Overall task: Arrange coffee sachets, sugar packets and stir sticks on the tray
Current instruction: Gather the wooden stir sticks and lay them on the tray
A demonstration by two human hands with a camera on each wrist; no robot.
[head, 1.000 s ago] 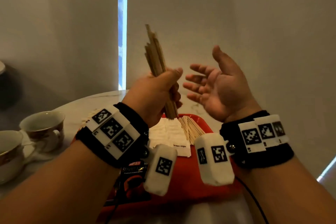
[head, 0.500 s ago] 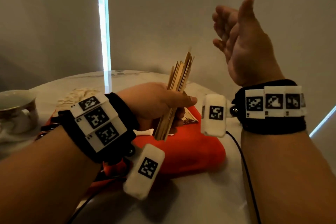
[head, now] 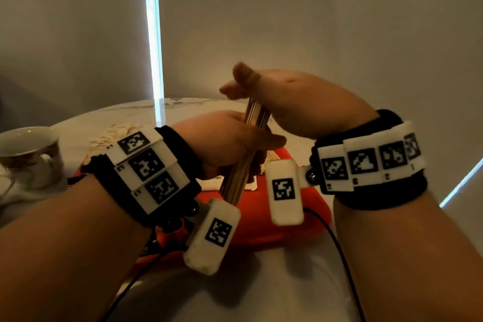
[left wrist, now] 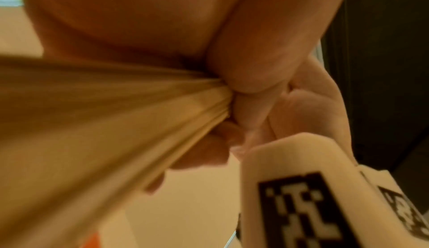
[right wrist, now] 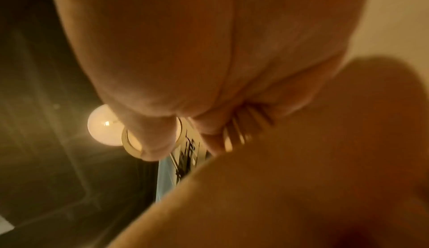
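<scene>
My left hand grips a bundle of wooden stir sticks around its middle, held nearly upright and leaning right above the red tray. My right hand lies palm down on the bundle's top ends, fingers stretched out to the left. In the left wrist view the stir sticks fan out from my curled fingers. The right wrist view shows the stick ends against my palm. White sugar packets lie on the tray under my left hand. No coffee sachet shows clearly.
A gold-rimmed cup on a saucer stands at the left edge of the round white table. A pale heap of packets lies behind the tray at the left. A black cable runs from my right wrist across the table front.
My right hand came down from head height onto the top of the stick bundle. The left hand kept its grip and lowered the bundle toward the tray.
</scene>
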